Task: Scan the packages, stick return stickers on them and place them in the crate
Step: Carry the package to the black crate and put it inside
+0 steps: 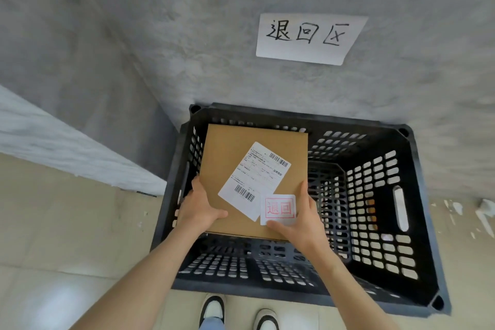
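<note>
1. My left hand [199, 209] grips the cardboard box [241, 158] at its near left corner. The thumb lies flat on top, and the other fingers curl round the left edge and go out of sight under it.
2. My right hand [300, 220] grips the near right corner the same way. Its thumb presses on top, touching the near edge of the return sticker [278, 209], and its fingers wrap the right side.
3. The box lies flat between both hands, over the left half of the black crate [419, 195] and inside the line of its rim. I cannot tell how deep it sits.
4. A white shipping label [254, 179] with two barcodes is stuck at a slant on top of the box. The small white sticker with a red stamp sits just beside its near right corner, overlapping it slightly.
5. The crate stands on the tiled floor [67, 236], against a grey wall [187, 35].
6. A white paper sign [310, 37] with handwritten characters hangs on the wall above the crate.
7. My two shoes [213, 308] show at the bottom edge, just short of the crate.
</note>
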Tool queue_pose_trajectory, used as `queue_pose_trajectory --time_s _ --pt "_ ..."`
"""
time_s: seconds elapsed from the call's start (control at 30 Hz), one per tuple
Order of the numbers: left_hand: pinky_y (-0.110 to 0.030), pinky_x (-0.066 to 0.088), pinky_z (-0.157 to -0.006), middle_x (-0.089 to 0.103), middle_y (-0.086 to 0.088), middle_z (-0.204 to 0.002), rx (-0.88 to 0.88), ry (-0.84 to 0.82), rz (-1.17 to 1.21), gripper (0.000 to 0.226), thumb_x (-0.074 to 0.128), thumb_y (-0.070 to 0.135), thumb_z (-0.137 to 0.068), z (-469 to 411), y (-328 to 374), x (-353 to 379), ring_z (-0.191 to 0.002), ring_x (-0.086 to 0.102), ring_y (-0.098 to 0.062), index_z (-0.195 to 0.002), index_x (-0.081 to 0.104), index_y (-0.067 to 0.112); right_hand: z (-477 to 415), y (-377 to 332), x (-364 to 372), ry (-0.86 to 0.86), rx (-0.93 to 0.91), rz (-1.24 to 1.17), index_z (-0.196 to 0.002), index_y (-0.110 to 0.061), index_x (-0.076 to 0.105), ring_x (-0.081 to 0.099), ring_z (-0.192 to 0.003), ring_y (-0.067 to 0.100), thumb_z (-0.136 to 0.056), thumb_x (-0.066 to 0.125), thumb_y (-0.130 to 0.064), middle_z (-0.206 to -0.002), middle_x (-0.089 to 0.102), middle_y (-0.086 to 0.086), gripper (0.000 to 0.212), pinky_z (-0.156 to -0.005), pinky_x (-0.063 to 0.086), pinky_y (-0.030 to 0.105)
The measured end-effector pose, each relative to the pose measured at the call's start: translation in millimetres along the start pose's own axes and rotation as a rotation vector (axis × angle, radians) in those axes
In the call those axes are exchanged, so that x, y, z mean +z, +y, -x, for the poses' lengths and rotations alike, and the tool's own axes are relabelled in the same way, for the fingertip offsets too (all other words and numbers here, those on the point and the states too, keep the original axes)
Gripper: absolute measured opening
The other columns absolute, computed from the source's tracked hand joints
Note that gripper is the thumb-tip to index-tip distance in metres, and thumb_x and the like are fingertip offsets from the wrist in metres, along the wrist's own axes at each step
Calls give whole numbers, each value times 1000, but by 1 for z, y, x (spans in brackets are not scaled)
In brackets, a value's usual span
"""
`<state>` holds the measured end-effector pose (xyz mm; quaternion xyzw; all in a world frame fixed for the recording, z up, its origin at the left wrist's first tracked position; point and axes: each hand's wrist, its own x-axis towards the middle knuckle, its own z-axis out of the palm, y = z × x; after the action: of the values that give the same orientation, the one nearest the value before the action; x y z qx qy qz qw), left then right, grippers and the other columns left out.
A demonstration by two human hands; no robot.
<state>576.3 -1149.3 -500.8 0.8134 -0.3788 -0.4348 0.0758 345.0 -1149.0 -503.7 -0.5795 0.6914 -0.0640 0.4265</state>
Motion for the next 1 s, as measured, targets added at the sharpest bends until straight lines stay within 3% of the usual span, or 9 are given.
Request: queue_pose_trajectory --time_s 0.13,0.27,0.63,0.7,0.83,1.0 --pt "-40 40 -104 43 -9 -143 -39 -28 -23 111 82 19 -70 -14 -10 11 -129 44 -29 -149 5 17 -16 5 15 -62 44 67 -147 -30 -21 53 -114 22 -67 78 -47 -151 20 2 129 -81 47 33" --pt "-46 37 -107 39 -11 -147 -67 -45 -43 110 79 17 -73 -24 -15 22 -132 40 -31 -151 2 16 -27 9 30 -129 119 154 -145 -27 -26 53 -115 26 -69 76 -49 -149 21 5 129 -88 48 40" --pt "-40 43 -101 41 -14 -144 -80 -40 -234 109 76 21 -78 -45 -25 43 -127 48 -30 -151 -4 12 -51 25 60 -165 197 242 -145 -21 -27 54 -116 27 -70 76 -49 -144 27 9 131 -87 47 37" --pt "-40 44 -101 38 -15 -144 -69 -27 -266 102 75 20 -79 -47 -26 46 -126 48 -30 -151 2 11 -54 26 63 -155 196 244 -145 -20 -26 56 -114 27 -72 75 -48 -144 27 9 128 -84 47 35" --pt "-39 48 -91 40 -13 -137 -16 58 -427 65 64 20 -89 -51 -27 51 -117 54 -30 -142 27 12 -60 27 71 -141 200 228 -146 -21 -25 61 -106 27 -83 68 -37 -144 29 12 113 -80 51 35" --pt "-37 48 -90 41 -12 -137 -33 81 -412 66 66 19 -87 -55 -31 58 -117 55 -30 -142 30 12 -67 33 73 -150 207 172 -146 -23 -25 59 -109 27 -82 71 -25 -144 28 12 115 -86 50 34"
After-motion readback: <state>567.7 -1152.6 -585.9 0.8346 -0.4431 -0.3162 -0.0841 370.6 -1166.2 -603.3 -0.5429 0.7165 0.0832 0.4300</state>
